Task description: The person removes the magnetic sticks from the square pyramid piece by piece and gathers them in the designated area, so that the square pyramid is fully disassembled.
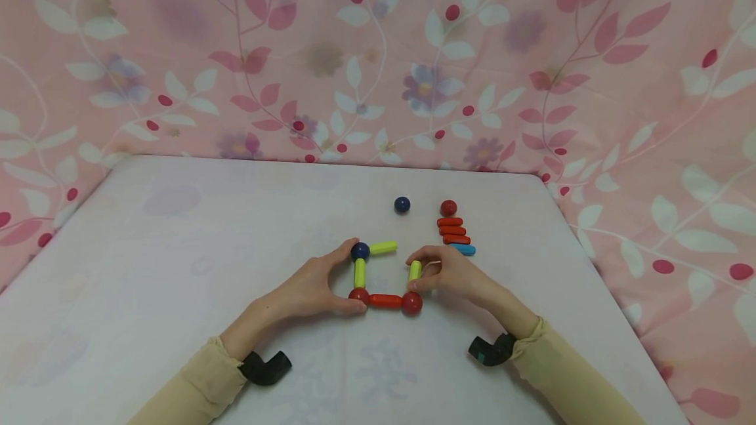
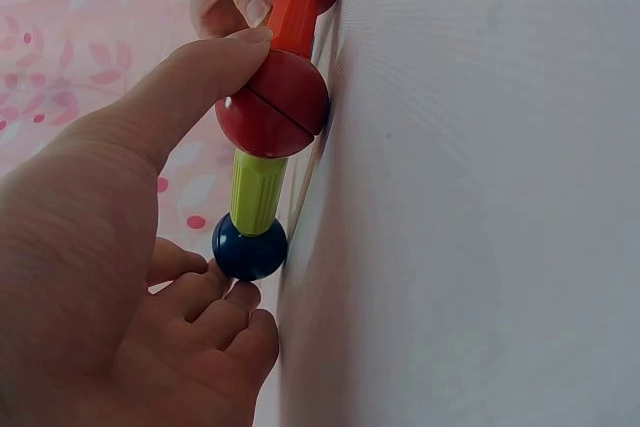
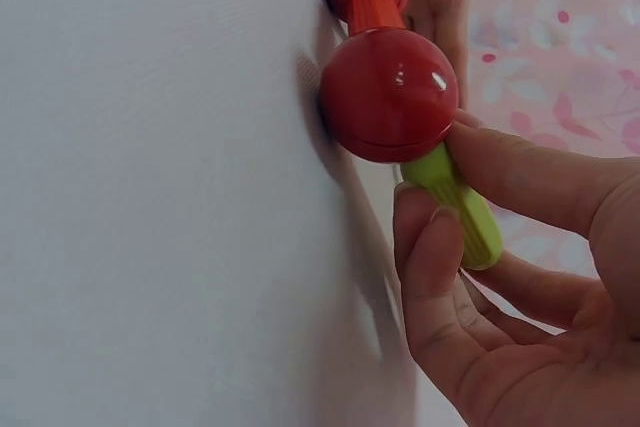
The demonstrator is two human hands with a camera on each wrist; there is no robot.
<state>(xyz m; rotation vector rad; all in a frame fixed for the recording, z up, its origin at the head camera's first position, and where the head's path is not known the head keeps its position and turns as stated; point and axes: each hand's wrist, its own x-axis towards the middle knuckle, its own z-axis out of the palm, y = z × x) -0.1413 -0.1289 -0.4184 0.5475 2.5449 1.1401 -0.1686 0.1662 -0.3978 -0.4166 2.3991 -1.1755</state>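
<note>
My left hand (image 1: pixel 307 286) holds one side of a ball-and-rod toy frame on the table. Its thumb lies on the left red ball (image 2: pixel 275 107), and its fingertips reach the dark blue ball (image 1: pixel 360 251). A yellow-green rod (image 2: pixel 258 192) joins those two balls. From the blue ball, another yellow-green rod (image 1: pixel 384 248) points right with a free end. An orange-red rod (image 1: pixel 385 301) links the left red ball to the right red ball (image 3: pixel 390 95). Between thumb and fingers, my right hand (image 1: pixel 453 273) pinches a yellow-green rod (image 3: pixel 465 212), whose lower end meets that right ball.
Behind the frame lies a loose dark blue ball (image 1: pixel 402 204). Farther right, a red ball (image 1: pixel 449 208) heads a row of red rods (image 1: pixel 452 231) and a blue rod (image 1: pixel 464 250), close beyond the right hand. A pink floral cloth (image 1: pixel 378 84) hangs behind the white table (image 1: pixel 177 248).
</note>
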